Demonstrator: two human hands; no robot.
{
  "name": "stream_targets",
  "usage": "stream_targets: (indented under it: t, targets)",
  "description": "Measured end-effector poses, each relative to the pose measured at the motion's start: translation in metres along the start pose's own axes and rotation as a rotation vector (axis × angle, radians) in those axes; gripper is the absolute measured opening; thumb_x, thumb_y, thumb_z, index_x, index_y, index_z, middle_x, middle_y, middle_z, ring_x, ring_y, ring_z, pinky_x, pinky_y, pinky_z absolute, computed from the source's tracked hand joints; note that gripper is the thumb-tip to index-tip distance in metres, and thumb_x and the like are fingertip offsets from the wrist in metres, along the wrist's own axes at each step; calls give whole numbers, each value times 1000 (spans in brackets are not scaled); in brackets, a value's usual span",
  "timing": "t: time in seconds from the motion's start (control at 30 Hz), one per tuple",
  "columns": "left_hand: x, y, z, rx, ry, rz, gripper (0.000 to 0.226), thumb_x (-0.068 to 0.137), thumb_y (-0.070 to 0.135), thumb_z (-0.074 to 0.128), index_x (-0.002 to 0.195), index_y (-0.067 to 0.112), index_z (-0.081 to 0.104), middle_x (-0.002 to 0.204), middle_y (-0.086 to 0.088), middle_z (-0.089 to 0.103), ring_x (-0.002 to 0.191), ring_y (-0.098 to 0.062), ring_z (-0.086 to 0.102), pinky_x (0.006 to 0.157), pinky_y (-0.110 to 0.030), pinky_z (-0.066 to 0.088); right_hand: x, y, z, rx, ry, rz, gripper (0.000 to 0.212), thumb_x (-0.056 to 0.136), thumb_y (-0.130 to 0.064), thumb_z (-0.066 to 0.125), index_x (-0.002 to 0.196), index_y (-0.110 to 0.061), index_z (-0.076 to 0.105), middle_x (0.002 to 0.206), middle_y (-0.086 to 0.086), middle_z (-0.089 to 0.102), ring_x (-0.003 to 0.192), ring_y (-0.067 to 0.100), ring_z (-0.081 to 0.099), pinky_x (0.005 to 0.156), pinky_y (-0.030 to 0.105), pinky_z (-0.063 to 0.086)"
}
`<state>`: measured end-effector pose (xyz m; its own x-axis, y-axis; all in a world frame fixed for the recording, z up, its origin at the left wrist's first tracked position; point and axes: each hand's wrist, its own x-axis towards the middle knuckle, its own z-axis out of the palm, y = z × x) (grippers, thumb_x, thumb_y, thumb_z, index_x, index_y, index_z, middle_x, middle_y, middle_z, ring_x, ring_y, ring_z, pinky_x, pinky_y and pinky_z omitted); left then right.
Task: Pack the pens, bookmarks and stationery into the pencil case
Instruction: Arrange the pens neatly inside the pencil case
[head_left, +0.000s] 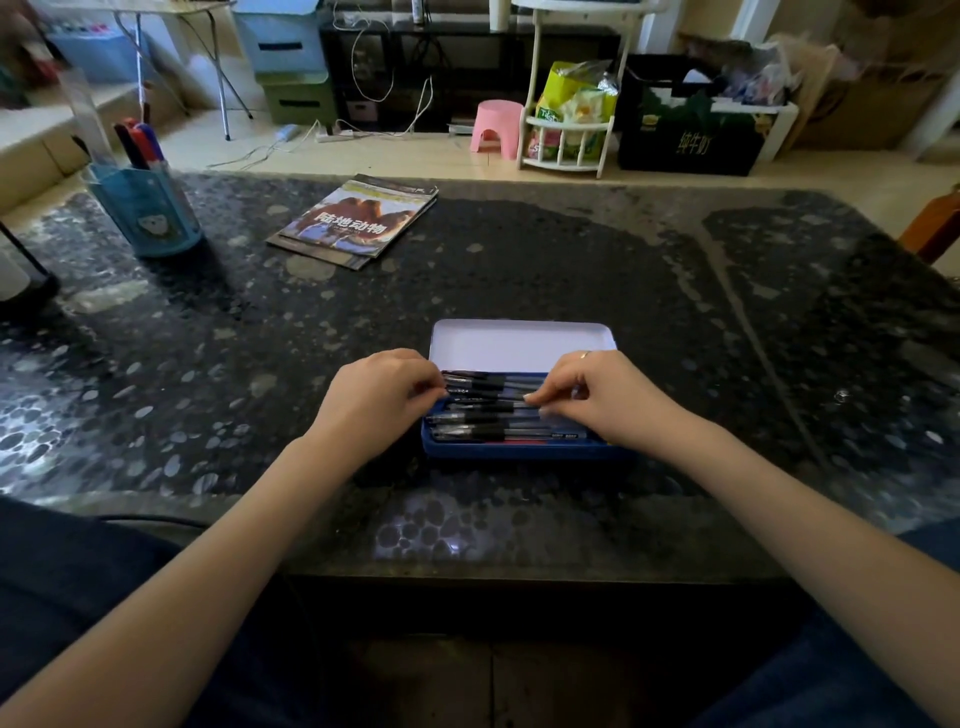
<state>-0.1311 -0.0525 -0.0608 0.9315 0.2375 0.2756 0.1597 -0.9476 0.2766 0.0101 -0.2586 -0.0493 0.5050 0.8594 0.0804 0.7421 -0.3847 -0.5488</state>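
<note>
1. The pencil case (519, 451) sits on the dark speckled worktop (571, 260) right in front of you, near its front edge. It is a blue tin with its pale lid (522, 343) open and leaning away from you.
2. Inside the case lie the pens (483, 410), clear barrels with black grips, laid side by side along the tin's length. A red strip shows under them at the near edge; you cannot tell what it is.
3. Your left hand (376, 402) is at the case's left end, palm down. Its fingers (428, 387) are curled and pinch the ends of the upper pens.
4. Your right hand (605, 397) covers the right end of the case, with a ring (585, 355) on one finger. Its fingertips (532, 399) are curled together on a pen barrel near the middle of the row.
5. At the far left of the worktop stands a blue pen holder (150, 213) with markers (140, 145) and a clear ruler (85, 114) sticking up from it.
6. A booklet (358, 218) with a photo cover lies flat beyond the case, towards the far edge, well apart from both hands.
7. On the floor behind the worktop you see a pink stool (496, 127), a white rack (571, 130) holding packets, and a dark box (696, 135) beside it.
</note>
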Motion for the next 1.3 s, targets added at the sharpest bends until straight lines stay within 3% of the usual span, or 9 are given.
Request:
stream_targets:
  t: [0.3, 0.5, 0.67, 0.83, 0.97, 1.07, 1.2, 1.3]
  targets:
    - [2, -2, 3, -67, 2, -36, 5, 86, 27, 64, 89, 27, 67, 86, 11, 65, 72, -5, 48, 60, -24, 36, 0, -4, 9, 45, 53, 77, 14, 82, -15, 72, 93, -22, 77, 84, -12, 65, 75, 3, 59, 68, 14, 46]
    - [2, -5, -1, -127, -32, -48, 9, 85, 22, 65, 90, 26, 71, 85, 11, 67, 71, -6, 55, 69, -28, 49, 2, -9, 15, 105, 155, 92, 9, 76, -8, 77, 81, -15, 78, 75, -11, 67, 69, -5, 59, 66, 3, 43]
    - [3, -6, -1, -132, -43, -11, 10, 85, 20, 65, 91, 24, 72, 79, 17, 55, 68, -1, 48, 68, -23, 44, 5, -9, 20, 73, 149, 77, 9, 75, -9, 78, 78, -17, 76, 77, -6, 64, 70, 0, 56, 64, 5, 41]
    - [2, -8, -3, -160, -53, 18, 8, 83, 21, 67, 88, 24, 72, 80, 13, 61, 70, -2, 54, 70, -28, 51, 6, -9, 20, 62, 140, 88, 16, 75, -12, 78, 74, -24, 68, 72, -12, 63, 68, -1, 58, 60, 7, 42]
    - [2, -10, -5, -222, -20, 57, 13, 79, 23, 72, 92, 24, 72, 84, 7, 65, 74, -6, 59, 69, -27, 52, 8, -8, 18, 28, 151, 68, 21, 75, -15, 78, 90, -22, 66, 86, -4, 62, 80, 8, 55, 71, 21, 44]
    - [3, -11, -3, -218, -40, 52, 19, 81, 22, 70, 100, 24, 73, 95, 7, 68, 81, -5, 59, 73, -27, 53, 8, -9, 17, -13, 134, 42, 30, 77, -16, 77, 105, -23, 69, 98, -10, 58, 91, 4, 50, 83, 17, 36]
    - [3, -13, 1, -171, -53, 54, 19, 85, 23, 66, 103, 23, 73, 101, 7, 69, 93, -9, 57, 81, -32, 51, 8, -9, 16, -38, 116, 37, 27, 80, -17, 75, 107, -19, 72, 101, -5, 62, 94, 6, 51, 87, 19, 37]
    - [4, -14, 1, -177, -54, 53, 18, 84, 26, 67, 102, 24, 73, 99, 9, 69, 92, -8, 56, 80, -26, 47, 8, -10, 15, -41, 117, 34, 26, 79, -17, 75, 105, -17, 74, 101, -2, 64, 94, 9, 53, 86, 18, 37]
